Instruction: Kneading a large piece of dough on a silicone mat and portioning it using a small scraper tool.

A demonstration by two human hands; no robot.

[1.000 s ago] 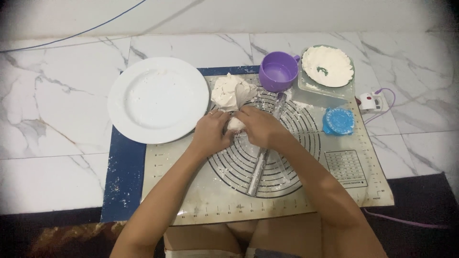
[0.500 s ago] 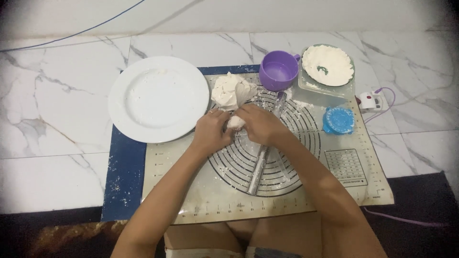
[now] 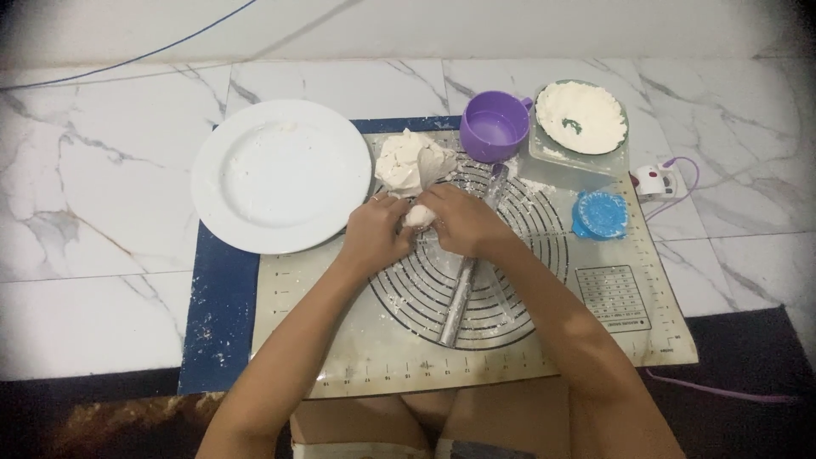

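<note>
— What's laid out there, biggest first?

— A marble floor (image 3: 102, 212), then a pastry mat (image 3: 527, 340) printed with rings, lying over a blue mat (image 3: 217, 314). On its far left corner sits a white plate (image 3: 280, 174). A steel rolling pin (image 3: 469, 263) lies on the rings, its long axis running from near the person up and slightly right toward a purple cup (image 3: 495, 126). Beside the cup is a tray of flour (image 3: 581, 119), and nearer, a small blue round lid (image 3: 600, 214).

— And the dough?

— A big lump of dough (image 3: 410, 161) rests just beyond the hands, toward the plate. A small dough piece (image 3: 420, 216) sits between the two hands, at the middle of the mat.

— Who's got it?

— Both. The left hand (image 3: 374, 236) and right hand (image 3: 459, 223) are curled in around it, fingers bent, pressing from either side. Which grips harder I can't quite tell; the right hand covers most of it and lies over the pin.
</note>
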